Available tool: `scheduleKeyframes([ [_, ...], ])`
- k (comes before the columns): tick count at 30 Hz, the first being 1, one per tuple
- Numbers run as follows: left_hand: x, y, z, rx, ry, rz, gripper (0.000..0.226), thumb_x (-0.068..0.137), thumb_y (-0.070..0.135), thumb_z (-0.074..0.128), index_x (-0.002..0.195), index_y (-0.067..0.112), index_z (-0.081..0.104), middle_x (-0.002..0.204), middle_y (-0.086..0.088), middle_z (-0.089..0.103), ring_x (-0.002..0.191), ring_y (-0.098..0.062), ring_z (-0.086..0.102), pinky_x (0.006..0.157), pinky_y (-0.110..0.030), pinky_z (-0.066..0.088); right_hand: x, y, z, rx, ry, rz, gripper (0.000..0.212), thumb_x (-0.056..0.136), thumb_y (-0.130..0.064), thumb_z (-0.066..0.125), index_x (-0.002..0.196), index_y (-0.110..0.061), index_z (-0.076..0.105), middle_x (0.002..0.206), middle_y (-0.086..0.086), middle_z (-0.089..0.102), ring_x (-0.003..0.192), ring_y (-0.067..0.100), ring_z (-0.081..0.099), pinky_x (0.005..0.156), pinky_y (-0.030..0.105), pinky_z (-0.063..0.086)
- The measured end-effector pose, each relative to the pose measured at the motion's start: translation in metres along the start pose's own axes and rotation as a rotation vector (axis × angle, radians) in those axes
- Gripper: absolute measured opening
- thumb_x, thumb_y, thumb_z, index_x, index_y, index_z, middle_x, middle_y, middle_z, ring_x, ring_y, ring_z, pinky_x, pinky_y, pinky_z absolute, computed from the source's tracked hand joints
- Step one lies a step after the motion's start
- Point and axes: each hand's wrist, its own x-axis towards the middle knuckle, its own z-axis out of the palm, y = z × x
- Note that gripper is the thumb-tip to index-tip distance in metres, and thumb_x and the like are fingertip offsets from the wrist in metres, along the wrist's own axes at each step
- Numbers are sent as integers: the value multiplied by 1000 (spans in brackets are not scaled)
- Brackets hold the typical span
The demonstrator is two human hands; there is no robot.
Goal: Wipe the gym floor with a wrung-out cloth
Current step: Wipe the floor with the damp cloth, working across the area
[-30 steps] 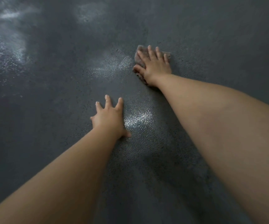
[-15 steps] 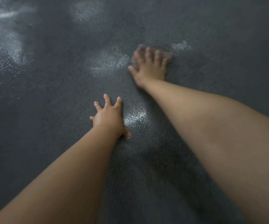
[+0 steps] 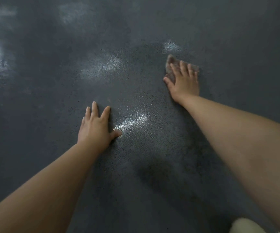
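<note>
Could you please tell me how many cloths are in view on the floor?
1: the cloth lies flat under the right hand, far right on the floor; most of it is hidden.

Indoor gym-type space: dark grey pebble-textured rubber floor (image 3: 152, 157) fills the view, with glossy damp patches reflecting overhead light.
</note>
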Motion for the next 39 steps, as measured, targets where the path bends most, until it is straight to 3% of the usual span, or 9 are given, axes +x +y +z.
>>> scheduleKeyframes([
  [5, -29, 25, 13, 10, -17, 92, 91, 82, 54, 63, 151, 27, 9, 158, -9, -10, 146, -28, -6, 117, -42, 9, -37, 8, 2, 19, -28, 186, 61, 97, -56, 25, 151, -32, 10, 160, 4, -2, 146, 31, -4, 118, 47, -2],
  [13, -78, 64, 44, -3, -98, 40, 103, 77, 51, 69, 151, 20, 4, 157, -15, -11, 145, -31, -6, 118, -40, 9, -153, -52, 27, -70, -149, -301, 60, 96, -58, 21, 150, -38, 4, 159, 4, -7, 145, 31, -11, 115, 47, -9],
  [17, -109, 76, 62, 105, -119, 32, 112, 74, 58, 68, 151, 21, -5, 155, -19, -19, 144, -35, -13, 117, -42, 5, -136, -31, 19, -98, -173, -372, 60, 97, -56, 26, 150, -38, 6, 160, 1, -7, 146, 26, -9, 117, 41, -4],
  [23, -124, 78, 77, 176, -265, 59, 122, 72, 50, 74, 148, 28, -19, 153, -18, -26, 142, -42, -15, 116, -50, 10, -106, 49, 0, -71, -168, 7, 61, 98, -56, 16, 150, -33, -6, 158, 3, -13, 145, 29, -11, 116, 45, -6],
  [26, -121, 79, 76, 148, -285, 60, 123, 71, 44, 77, 149, 26, -16, 152, -19, -26, 141, -45, -15, 115, -52, 10, -114, 83, -2, 0, -149, 237, 63, 98, -55, 17, 151, -29, -3, 159, 5, -11, 145, 31, -10, 118, 45, -3],
  [29, -120, 79, 76, 134, -309, 66, 124, 71, 41, 79, 149, 25, -17, 151, -21, -28, 139, -47, -16, 114, -55, 9, -122, 75, 2, 48, -128, 298, 60, 99, -54, 21, 152, -32, 4, 159, 3, -8, 145, 32, -9, 117, 45, -5],
  [31, -118, 79, 75, 126, -320, 71, 124, 71, 40, 79, 149, 24, -17, 150, -22, -28, 139, -48, -17, 113, -56, 8, -127, 59, 4, 47, -128, 235, 58, 98, -54, 21, 151, -35, 5, 159, 2, -8, 145, 33, -10, 116, 47, -6],
  [36, -118, 78, 74, 112, -325, 81, 125, 70, 39, 80, 149, 24, -16, 151, -22, -28, 139, -48, -16, 112, -57, 9, -155, 30, 13, -59, -188, -166, 58, 97, -57, 19, 149, -39, 2, 159, 2, -10, 144, 34, -14, 115, 47, -9],
  [39, -117, 76, 74, 106, -330, 94, 125, 70, 40, 79, 149, 25, -17, 150, -21, -29, 139, -48, -17, 113, -56, 9, -158, 38, 13, -53, -176, -243, 58, 97, -56, 25, 149, -40, 6, 160, 0, -7, 145, 29, -11, 116, 42, -7],
])
